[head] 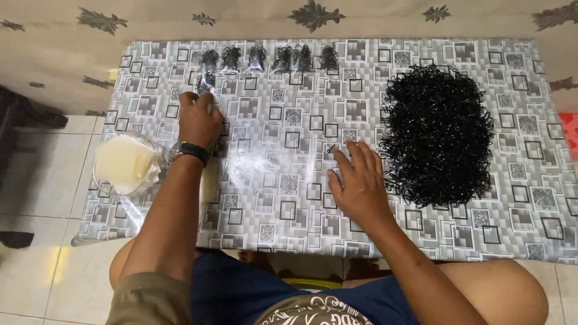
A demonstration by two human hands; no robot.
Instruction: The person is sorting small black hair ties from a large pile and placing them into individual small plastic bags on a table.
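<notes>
Low table (421,235) w/ glossy grey cloth, square-and-flower print, stood over pale tiled floor (36,198). Big heap of small black loops (438,133) lay on table's right part. Row of little clear bags (283,58) w/ black loops inside sat along far edge, approx. six, close together. Stack of pale, clear plastic bags (125,162) rested at table's left edge, partly overhanging. Beige curtain w/ dark leaf motifs (313,15) hung behind table. Dark object (24,114) at far left, unclear what.

Black wristwatch (192,150) — blue shorts (241,295), olive sleeve (147,298).
</notes>
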